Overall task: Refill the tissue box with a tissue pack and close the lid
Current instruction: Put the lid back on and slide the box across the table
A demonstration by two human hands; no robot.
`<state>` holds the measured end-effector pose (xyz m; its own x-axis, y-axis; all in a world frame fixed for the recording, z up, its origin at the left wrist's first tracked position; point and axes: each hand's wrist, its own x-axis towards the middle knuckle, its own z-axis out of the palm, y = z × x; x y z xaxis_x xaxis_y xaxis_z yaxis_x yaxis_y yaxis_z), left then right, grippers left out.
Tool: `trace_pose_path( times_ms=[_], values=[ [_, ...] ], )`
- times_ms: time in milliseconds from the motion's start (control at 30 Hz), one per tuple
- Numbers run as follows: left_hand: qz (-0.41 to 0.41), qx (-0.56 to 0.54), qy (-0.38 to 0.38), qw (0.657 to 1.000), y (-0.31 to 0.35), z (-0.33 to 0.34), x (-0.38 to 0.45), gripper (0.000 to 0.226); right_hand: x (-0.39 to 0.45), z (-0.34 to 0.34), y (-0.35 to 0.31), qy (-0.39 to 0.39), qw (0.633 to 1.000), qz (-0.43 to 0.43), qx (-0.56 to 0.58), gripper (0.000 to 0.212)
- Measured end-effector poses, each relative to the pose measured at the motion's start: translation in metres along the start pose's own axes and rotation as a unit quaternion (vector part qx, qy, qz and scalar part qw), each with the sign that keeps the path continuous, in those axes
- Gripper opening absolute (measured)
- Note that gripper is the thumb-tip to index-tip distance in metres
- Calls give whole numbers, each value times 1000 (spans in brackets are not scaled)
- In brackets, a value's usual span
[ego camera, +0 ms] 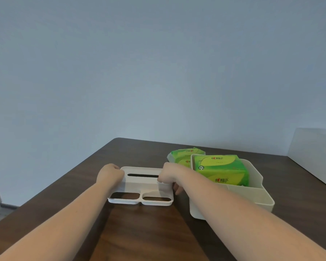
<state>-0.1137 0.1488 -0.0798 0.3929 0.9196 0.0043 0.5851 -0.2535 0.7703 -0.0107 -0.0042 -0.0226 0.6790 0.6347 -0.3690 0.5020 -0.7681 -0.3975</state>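
Observation:
The white lid [142, 186], with a dark tissue slot and two oval openings along its near edge, lies flat on the dark wooden table [147, 230]. My left hand [110, 174] grips its left end and my right hand [168, 176] grips its right end. To the right stands the cream tissue box [250, 196], open on top, with a green tissue pack [221, 170] sitting in its far compartment. A second green tissue pack [184, 156] lies on the table behind the box.
A pale wall rises behind the table. A white board [314, 151] leans at the table's far right edge. The table's left edge drops to the floor at the lower left.

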Motion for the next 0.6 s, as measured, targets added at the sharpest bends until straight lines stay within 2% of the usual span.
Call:
trace_pose_path(
  times_ms=[100,167,233,400,533,600],
  values=[
    [-3,-12,24,1000,5,-5,-6,27,-4,-5,0,43,997,-54,32,42],
    [-2,-36,37,999,11,-9,-9,29,-8,-16,-1,77,995,-65,10,42],
    [13,-63,43,997,22,-13,-16,19,-16,-30,-2,136,988,-78,-7,44],
    [36,-164,25,985,59,-13,-35,26,-33,-75,24,224,970,-92,32,45],
    [70,-201,-3,977,95,5,-56,16,-44,-101,66,248,965,-51,70,13],
    [70,-221,-25,972,111,18,-66,19,-48,-107,90,247,965,-22,86,7]
  ],
)
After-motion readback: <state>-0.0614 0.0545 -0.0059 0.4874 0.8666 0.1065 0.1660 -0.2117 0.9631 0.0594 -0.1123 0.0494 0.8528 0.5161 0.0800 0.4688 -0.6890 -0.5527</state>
